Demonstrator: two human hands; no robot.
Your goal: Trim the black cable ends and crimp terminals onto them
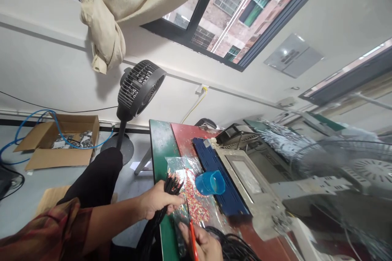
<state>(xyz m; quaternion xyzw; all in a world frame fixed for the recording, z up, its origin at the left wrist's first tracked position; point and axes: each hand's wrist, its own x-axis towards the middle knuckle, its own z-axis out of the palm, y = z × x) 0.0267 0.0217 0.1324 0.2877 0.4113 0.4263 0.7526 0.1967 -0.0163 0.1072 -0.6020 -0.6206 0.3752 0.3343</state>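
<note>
My left hand (161, 200) is closed round a bundle of black cables (174, 184). Short coloured wire ends stick out at its top, and the cables' length hangs down below my fist. Close by on the right, my right hand (203, 244) grips a red-handled tool (192, 238) with a thin dark tip pointing up toward the bundle; its exact kind is hard to make out. Under and beyond the hands, many small red and yellow bits (196, 202) lie scattered on a clear plastic sheet (176, 164). A blue plastic cup (210, 182) stands just past them.
A beige machine with a screen (245, 173) and a dark blue panel (222, 181) occupy the bench's right. More black cables (232, 244) lie coiled near my right hand. A grey fan (139, 87) stands beyond the bench; an open cardboard box (61, 157) sits on the floor at left.
</note>
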